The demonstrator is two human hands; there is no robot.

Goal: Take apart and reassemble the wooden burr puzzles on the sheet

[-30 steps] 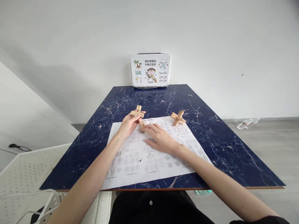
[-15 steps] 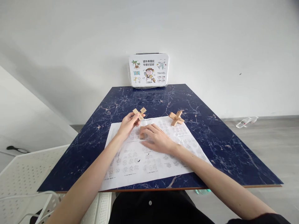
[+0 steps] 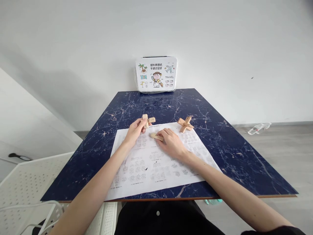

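My left hand (image 3: pixel 136 128) is closed around some joined wooden puzzle pieces (image 3: pixel 146 120), tilted up just above the top edge of the printed sheet (image 3: pixel 137 163). One piece stands upright and another sticks out to the right. My right hand (image 3: pixel 172 142) rests low over the sheet, its fingers and thumb closed on the end of a single wooden puzzle piece (image 3: pixel 156 136). Part of that piece is hidden under the fingers. To the right, an assembled cross-shaped wooden puzzle (image 3: pixel 186 124) sits at the sheet's upper right edge.
The sheet with rows of small diagrams lies on a dark blue marbled table (image 3: pixel 117 107). A white box with cartoon prints (image 3: pixel 156 74) stands at the back against the wall. A white perforated rack (image 3: pixel 22 182) is at the left, and a clear plastic item (image 3: pixel 259 128) lies on the floor.
My left hand has turned the joined pieces so one now stands upright. My right hand has shifted slightly right, and the piece under it has turned and shows more.
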